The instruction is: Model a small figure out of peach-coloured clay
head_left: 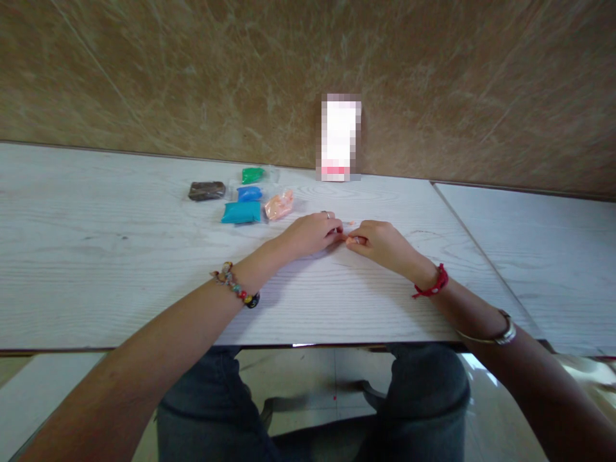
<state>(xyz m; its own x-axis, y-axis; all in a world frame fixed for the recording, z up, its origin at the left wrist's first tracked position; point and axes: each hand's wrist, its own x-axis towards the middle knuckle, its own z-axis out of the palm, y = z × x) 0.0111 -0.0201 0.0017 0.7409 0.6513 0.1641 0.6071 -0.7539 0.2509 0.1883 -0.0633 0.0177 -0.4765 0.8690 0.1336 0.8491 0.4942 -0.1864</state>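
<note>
My left hand (315,233) and my right hand (385,244) meet low over the white tabletop, fingertips almost touching. Between them is a small piece of peach modelling clay (349,240), pinched from both sides and partly hidden by the fingers. Just beyond the fingertips lies a tiny peach crumb (351,222). To the left of my left hand rests a clear packet of peach clay (279,205). Beside it are a turquoise packet (241,212), a blue packet (249,194), a green packet (253,175) and a dark brown packet (206,190).
A phone (339,138) with a bright, blurred-out screen leans on the brown marbled wall (192,83) behind the table. The white wood-grain tabletop (96,256) has a seam on the right. Its front edge runs above my knees.
</note>
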